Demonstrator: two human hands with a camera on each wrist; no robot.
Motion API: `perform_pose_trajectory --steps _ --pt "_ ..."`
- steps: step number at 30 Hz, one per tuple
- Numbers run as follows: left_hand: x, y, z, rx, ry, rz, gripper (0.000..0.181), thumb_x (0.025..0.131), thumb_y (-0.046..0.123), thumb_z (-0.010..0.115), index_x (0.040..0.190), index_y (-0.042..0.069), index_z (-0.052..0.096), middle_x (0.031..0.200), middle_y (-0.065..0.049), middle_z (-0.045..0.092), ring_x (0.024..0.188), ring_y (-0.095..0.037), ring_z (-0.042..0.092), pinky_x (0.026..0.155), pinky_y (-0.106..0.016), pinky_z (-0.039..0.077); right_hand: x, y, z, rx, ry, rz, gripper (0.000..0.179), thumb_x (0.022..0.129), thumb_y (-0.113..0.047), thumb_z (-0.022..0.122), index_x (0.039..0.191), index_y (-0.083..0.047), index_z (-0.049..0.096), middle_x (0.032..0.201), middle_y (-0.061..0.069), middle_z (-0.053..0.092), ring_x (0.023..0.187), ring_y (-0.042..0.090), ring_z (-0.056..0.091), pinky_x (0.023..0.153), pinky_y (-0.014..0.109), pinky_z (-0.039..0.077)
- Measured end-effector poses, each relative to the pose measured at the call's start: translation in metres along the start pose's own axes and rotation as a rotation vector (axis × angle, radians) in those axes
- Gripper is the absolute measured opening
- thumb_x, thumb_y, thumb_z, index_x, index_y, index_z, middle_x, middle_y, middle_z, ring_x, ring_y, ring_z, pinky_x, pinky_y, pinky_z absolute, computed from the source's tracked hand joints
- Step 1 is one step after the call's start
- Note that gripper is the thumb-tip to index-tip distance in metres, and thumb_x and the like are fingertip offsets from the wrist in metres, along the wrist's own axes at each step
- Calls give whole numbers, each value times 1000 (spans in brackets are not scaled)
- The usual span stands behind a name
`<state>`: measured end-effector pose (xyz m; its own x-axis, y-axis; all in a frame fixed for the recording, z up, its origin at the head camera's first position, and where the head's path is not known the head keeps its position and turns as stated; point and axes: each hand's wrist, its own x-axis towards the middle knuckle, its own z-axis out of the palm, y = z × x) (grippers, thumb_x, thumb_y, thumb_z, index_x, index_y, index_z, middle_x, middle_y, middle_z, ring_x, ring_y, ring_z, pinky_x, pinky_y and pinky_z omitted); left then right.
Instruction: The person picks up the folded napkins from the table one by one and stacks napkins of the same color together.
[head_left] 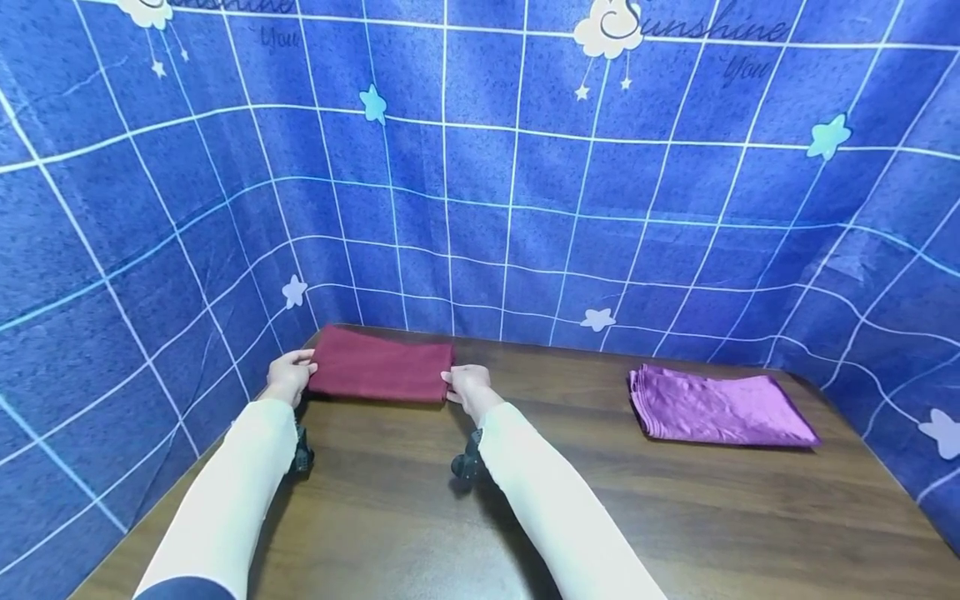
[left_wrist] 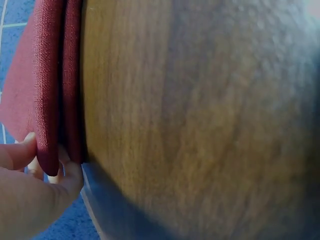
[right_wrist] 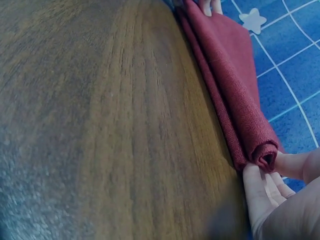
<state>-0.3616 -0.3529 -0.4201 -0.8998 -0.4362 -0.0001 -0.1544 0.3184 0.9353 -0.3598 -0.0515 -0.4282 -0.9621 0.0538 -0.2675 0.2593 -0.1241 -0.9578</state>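
A folded dark red cloth (head_left: 381,365) lies at the back left of the wooden table. My left hand (head_left: 291,373) pinches its left end, thumb on top and fingers beneath the upper fold, as the left wrist view shows on the cloth (left_wrist: 46,90). At the opposite end my right hand (head_left: 471,387) grips the cloth's right edge. In the right wrist view the thumb of the right hand (right_wrist: 285,195) presses the side of the cloth (right_wrist: 235,95), with fingers under it. There the upper layer ends in a small rolled spiral, above a lower fold.
A folded shiny purple cloth (head_left: 720,406) lies on the right part of the wooden table (head_left: 555,492). Blue curtains (head_left: 480,183) with white grid lines and stars hang behind and along both sides. Dark wrist cameras (head_left: 467,462) hang below the white sleeves.
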Motion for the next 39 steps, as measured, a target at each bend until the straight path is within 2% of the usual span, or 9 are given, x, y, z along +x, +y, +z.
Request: perform_pose_trajectory --steps 6,14,16,19,21,23,27,35,39 --pt "1 -3 -1 80 -1 -28 39 92 3 58 131 -1 57 97 -3 69 66 6 48 57 -9 41 -3 -3 2 9 17 -7 26 85 1 69 111 5 68 110 19 68 93 21 69 76 29 60" --pt "0 -5 -7 147 -46 -123 41 94 15 58 133 3 55 58 11 48 44 -4 39 41 -19 35 -6 -1 6 32 66 -14 25 83 3 70 108 6 69 111 19 67 92 21 69 77 30 60" --pt "0 -6 -9 202 -41 -132 38 94 18 59 129 2 58 57 10 48 47 -6 41 42 -20 37 -7 1 7 38 65 -12 26 83 3 70 109 6 68 115 20 65 96 24 69 79 31 59" --pt "-2 -7 -12 313 -22 -124 33 93 22 60 120 5 65 68 -7 58 62 -19 52 50 -22 40 -9 2 8 52 55 -11 27 83 3 70 110 6 67 119 20 64 102 26 67 82 32 59" --pt "-2 -7 -11 338 -3 -117 30 92 22 62 115 5 68 72 -9 60 67 -20 53 53 -23 41 -10 3 7 63 49 -13 28 84 3 70 111 7 67 119 20 64 103 25 66 84 33 58" --pt "-2 -6 -10 330 8 -124 28 91 21 63 114 5 69 74 -11 60 64 -21 54 52 -24 42 -11 2 6 76 43 -14 28 84 4 70 111 7 67 117 20 65 103 24 65 84 33 58" --pt "0 -5 -8 299 1 -146 30 91 20 63 116 5 67 63 -3 52 45 -12 45 44 -25 42 -12 2 3 77 35 -3 27 84 3 70 111 6 68 113 19 68 98 21 66 83 32 58" --pt "-2 -9 -4 294 -60 -110 34 94 19 57 122 0 62 89 -14 60 44 -10 42 43 -23 40 -10 5 -2 94 40 7 26 82 2 73 107 4 69 106 17 71 91 18 69 76 27 59" --pt "-4 -13 -4 230 -84 -121 36 95 16 56 127 -1 59 79 -4 60 43 -9 39 42 -22 37 -12 8 -6 94 20 23 26 82 1 73 107 5 68 106 16 71 91 18 69 74 26 59"
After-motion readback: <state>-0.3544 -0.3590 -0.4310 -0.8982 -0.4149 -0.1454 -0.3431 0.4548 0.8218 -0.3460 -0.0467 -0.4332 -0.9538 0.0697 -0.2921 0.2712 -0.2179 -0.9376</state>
